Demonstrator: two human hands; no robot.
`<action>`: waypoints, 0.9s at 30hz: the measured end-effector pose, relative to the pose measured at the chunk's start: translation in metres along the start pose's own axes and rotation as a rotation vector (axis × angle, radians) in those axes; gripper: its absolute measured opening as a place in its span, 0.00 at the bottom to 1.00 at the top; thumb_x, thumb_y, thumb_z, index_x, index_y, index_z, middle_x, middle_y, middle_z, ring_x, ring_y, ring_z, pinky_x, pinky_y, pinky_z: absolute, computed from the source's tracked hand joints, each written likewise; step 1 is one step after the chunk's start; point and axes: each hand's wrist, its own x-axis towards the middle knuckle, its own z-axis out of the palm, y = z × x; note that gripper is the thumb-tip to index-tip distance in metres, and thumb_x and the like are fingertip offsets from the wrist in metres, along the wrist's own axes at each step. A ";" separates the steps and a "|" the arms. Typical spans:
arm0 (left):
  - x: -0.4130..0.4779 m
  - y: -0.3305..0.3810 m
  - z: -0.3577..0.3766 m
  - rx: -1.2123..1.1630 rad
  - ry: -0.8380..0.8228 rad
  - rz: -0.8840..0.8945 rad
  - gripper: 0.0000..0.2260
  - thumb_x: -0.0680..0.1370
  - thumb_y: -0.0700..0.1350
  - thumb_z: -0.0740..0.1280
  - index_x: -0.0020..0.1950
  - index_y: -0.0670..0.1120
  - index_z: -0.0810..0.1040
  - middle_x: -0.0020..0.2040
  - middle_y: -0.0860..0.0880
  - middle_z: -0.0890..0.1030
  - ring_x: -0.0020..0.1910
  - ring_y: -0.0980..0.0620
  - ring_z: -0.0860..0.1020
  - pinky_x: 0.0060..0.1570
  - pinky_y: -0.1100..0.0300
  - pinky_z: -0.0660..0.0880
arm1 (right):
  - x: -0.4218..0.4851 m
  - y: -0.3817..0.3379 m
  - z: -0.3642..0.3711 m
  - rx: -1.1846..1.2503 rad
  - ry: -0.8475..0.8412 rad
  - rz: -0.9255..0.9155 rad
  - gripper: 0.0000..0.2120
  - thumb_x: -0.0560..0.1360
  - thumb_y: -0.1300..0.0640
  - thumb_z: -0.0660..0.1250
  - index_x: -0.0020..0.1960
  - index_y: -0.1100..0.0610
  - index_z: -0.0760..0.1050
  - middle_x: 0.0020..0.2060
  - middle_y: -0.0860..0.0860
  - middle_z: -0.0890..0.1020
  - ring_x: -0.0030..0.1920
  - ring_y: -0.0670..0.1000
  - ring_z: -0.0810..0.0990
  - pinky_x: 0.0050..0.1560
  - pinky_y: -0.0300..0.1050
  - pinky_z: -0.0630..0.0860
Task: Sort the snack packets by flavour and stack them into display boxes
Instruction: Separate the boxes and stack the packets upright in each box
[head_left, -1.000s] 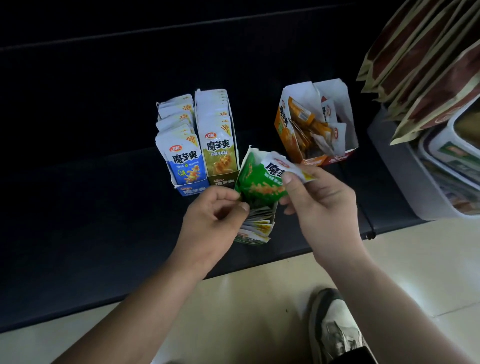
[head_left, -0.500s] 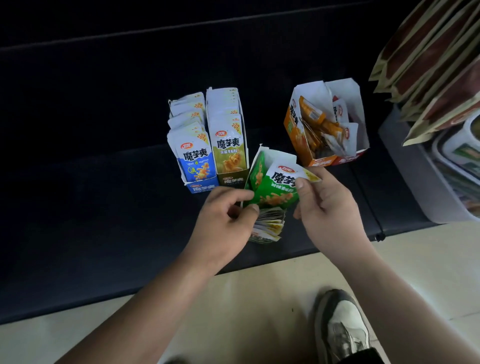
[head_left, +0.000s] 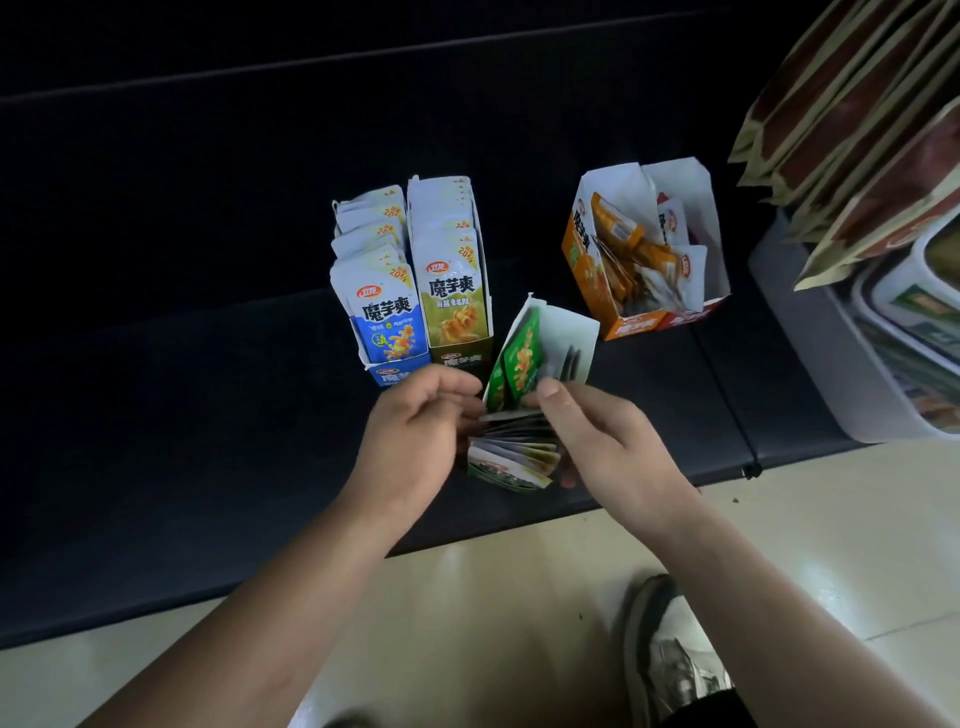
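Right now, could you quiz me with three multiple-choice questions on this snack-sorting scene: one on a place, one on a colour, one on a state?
1. Where does the olive box stand?
A. touching the side of the blue box
B. on the floor
C. inside the grey bin

2. What colour is the stack of packets that the left hand and right hand hold?
A. blue
B. red
C. green

3. How do the loose packets sit in the orange box?
A. in a neat upright row
B. jumbled, leaning at mixed angles
C. flat in one pile

Answers:
1 A, since the two boxes stand wall to wall on the dark surface.
2 C, since green shows along the fanned edges between the hands.
3 B, since they tilt in different directions.
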 end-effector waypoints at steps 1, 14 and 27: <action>0.000 0.003 -0.001 -0.003 0.013 -0.004 0.12 0.84 0.35 0.60 0.54 0.44 0.83 0.44 0.45 0.86 0.41 0.52 0.86 0.37 0.60 0.81 | 0.000 0.003 0.002 -0.032 0.007 -0.026 0.16 0.85 0.44 0.61 0.49 0.53 0.81 0.38 0.53 0.81 0.36 0.47 0.78 0.41 0.53 0.78; 0.052 0.021 0.015 0.671 0.019 0.393 0.06 0.74 0.45 0.78 0.38 0.48 0.84 0.33 0.55 0.81 0.35 0.54 0.81 0.39 0.51 0.81 | -0.004 0.025 0.013 -0.138 0.119 -0.083 0.20 0.87 0.44 0.54 0.62 0.53 0.81 0.58 0.43 0.82 0.61 0.44 0.78 0.66 0.52 0.75; 0.022 0.036 -0.006 0.209 0.216 0.411 0.06 0.85 0.43 0.64 0.48 0.51 0.73 0.40 0.50 0.80 0.37 0.51 0.82 0.38 0.55 0.81 | 0.004 0.020 0.002 0.142 0.144 0.046 0.08 0.81 0.52 0.66 0.52 0.46 0.84 0.51 0.47 0.85 0.61 0.53 0.80 0.65 0.58 0.77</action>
